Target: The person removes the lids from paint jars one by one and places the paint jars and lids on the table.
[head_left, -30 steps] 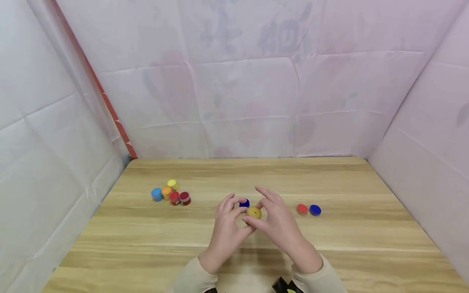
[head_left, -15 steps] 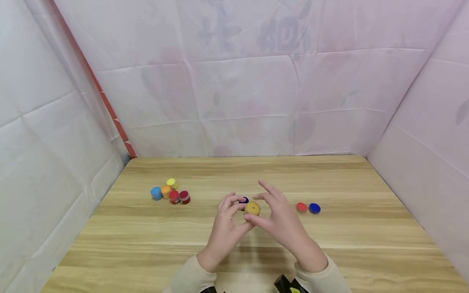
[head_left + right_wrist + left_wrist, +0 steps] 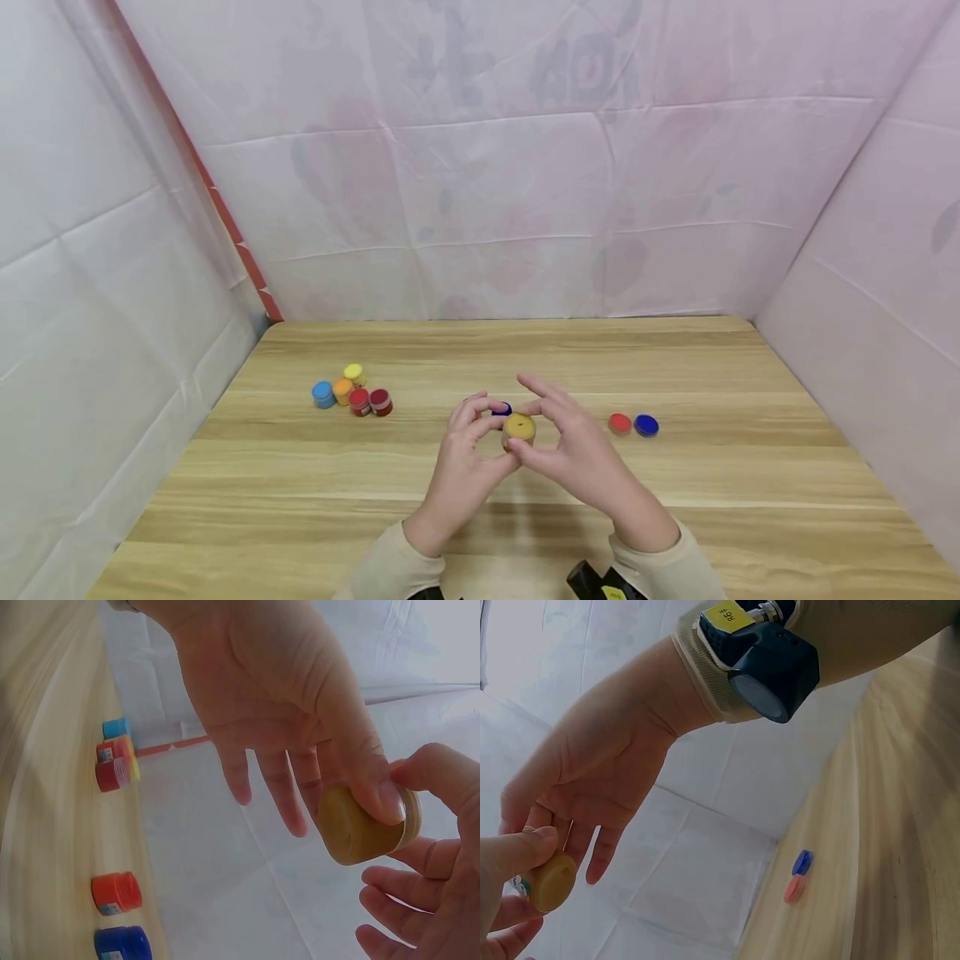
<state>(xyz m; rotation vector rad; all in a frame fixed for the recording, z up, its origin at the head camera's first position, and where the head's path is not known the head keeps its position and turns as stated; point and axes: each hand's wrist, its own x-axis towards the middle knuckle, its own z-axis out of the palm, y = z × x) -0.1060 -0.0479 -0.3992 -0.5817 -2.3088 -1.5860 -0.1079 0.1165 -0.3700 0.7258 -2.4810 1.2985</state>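
Between my hands is a small ochre paint jar (image 3: 519, 427), held above the table with its round top facing up. My left hand (image 3: 461, 467) grips its body, the thumb laid along the side in the right wrist view. With thumb and index finger, my right hand (image 3: 581, 458) pinches the rim at the top end; its other fingers stick out. Just behind the hands stands a blue jar (image 3: 501, 408), partly covered. The right wrist view shows this blue jar (image 3: 122, 943) and a red jar (image 3: 116, 892), both apparently lidless; the head view hides the red one.
Right of the hands, a red lid (image 3: 619, 423) and a blue lid (image 3: 647, 425) lie on the wooden table (image 3: 712, 500). Several jars cluster at left, among them a light blue jar (image 3: 323, 394) and a yellow jar (image 3: 355, 374). White cloth walls (image 3: 525, 192) enclose the table.
The ochre jar has shifted slightly and shows more of its side. My right fingers, spread off its rim half a second ago, are close against it again. Everything on the table stays put.
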